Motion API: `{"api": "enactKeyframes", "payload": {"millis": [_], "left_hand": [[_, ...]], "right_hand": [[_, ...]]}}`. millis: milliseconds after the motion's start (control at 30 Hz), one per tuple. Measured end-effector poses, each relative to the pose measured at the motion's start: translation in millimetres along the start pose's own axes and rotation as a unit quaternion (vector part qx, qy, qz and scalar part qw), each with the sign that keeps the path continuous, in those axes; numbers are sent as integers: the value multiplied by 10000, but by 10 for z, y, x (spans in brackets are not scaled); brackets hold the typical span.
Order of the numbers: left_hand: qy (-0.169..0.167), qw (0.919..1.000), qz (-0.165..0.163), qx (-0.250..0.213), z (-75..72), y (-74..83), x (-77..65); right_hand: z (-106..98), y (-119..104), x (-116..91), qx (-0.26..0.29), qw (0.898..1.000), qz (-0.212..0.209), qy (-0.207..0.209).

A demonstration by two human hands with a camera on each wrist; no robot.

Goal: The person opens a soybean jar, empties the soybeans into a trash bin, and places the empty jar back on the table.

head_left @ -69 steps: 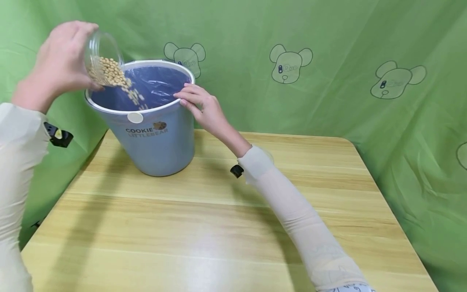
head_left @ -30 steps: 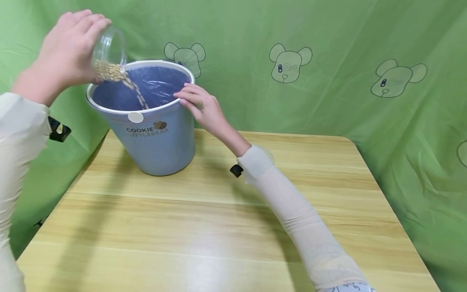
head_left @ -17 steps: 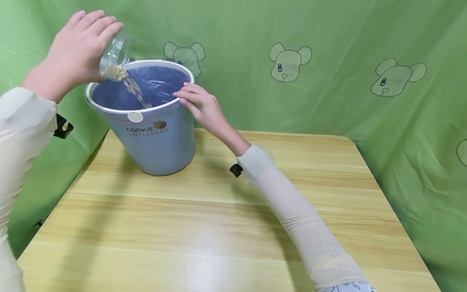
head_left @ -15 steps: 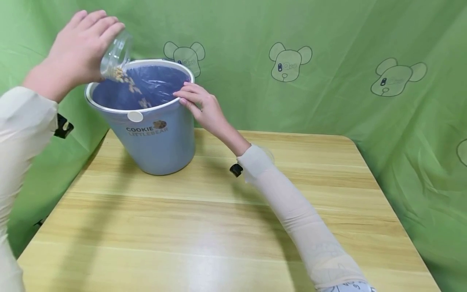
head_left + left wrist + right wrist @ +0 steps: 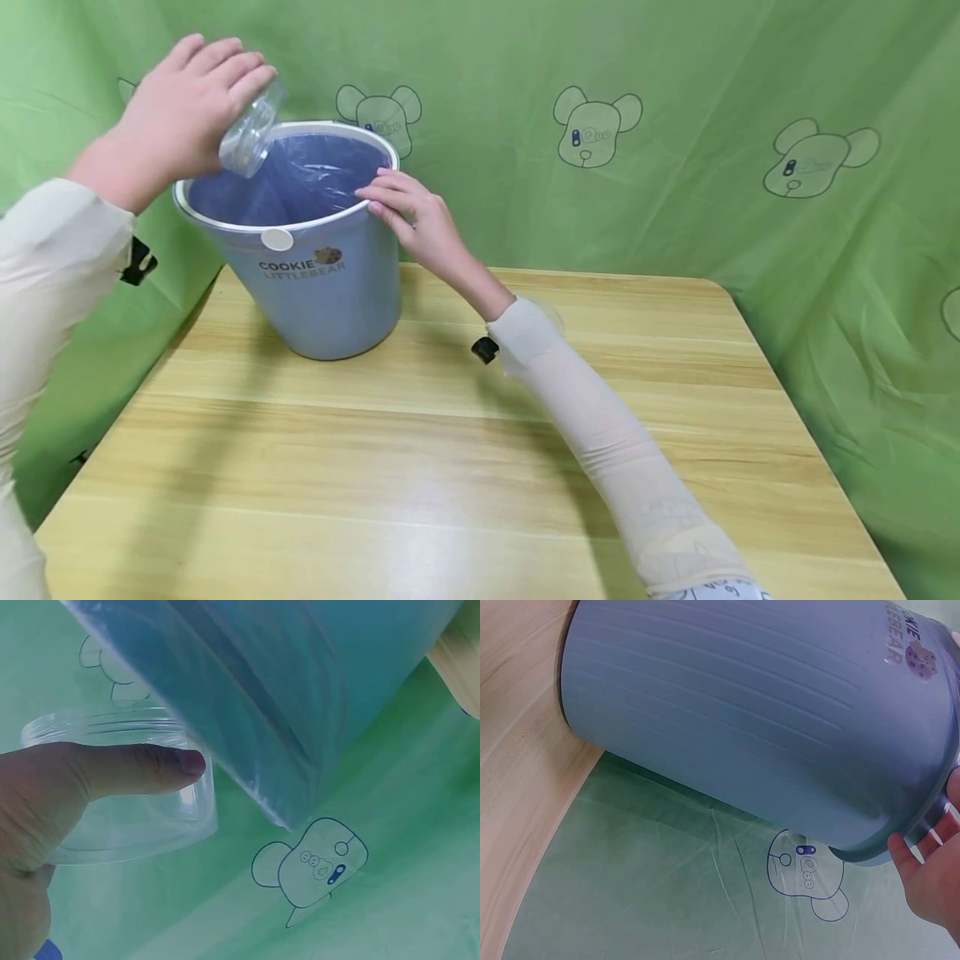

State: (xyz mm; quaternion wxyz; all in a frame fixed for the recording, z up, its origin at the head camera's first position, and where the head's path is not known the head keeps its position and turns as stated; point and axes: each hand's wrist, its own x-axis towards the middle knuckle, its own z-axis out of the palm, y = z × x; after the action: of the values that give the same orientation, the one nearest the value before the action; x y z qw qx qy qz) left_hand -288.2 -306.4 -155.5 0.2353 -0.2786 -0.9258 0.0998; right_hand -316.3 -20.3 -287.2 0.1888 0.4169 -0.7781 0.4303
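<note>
My left hand (image 5: 183,112) grips a clear plastic jar (image 5: 253,133), tilted mouth-down over the left side of a blue trash can (image 5: 330,292). No beans show in the jar (image 5: 135,825) in the left wrist view, where the thumb lies along its side. A thin clear liner (image 5: 322,175) covers the can's inside; its bottom is hidden. My right hand (image 5: 420,221) holds the can's white rim (image 5: 396,156) at the right, fingers over the edge and thumb outside, as the right wrist view also shows.
The can stands on the back left of a wood-grain table (image 5: 450,433). A green curtain (image 5: 487,167) printed with bear heads hangs behind and around the table. A black wrist camera (image 5: 486,350) sits on the right sleeve.
Yellowish beans were pouring from the jar into the trash can; the stream has ended and the jar looks empty. My left hand has moved right and tipped the jar further. The right hand stays.
</note>
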Motion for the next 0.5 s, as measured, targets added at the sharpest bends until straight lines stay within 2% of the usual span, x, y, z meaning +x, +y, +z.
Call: {"api": "enactKeyframes", "payload": {"millis": [67,233,267,300,367,467,500], "left_hand": [[-185,9997,-143,-12,-32,-12,13],[-1217,9914,-417,-254,-85,-24,22],[-1327,9897,-440,-312,-91,-22,18],[-1327,9894,-471,-344,-94,-21,13],[-1106,9918,-558,-325,-110,-20,4],[-387,9970,-627,-240,-132,-20,-1],[-269,9973,-645,-210,-141,-18,2]], "right_hand": [[6,0,5,23,10000,47,-14],[25,15,6,19,10000,13,21],[27,21,3,10,10000,-9,32],[28,25,-1,-1,10000,-35,42],[27,26,-12,-7,10000,-50,52],[20,25,-26,14,10000,-28,50],[17,22,-27,11,10000,-29,51]]}}
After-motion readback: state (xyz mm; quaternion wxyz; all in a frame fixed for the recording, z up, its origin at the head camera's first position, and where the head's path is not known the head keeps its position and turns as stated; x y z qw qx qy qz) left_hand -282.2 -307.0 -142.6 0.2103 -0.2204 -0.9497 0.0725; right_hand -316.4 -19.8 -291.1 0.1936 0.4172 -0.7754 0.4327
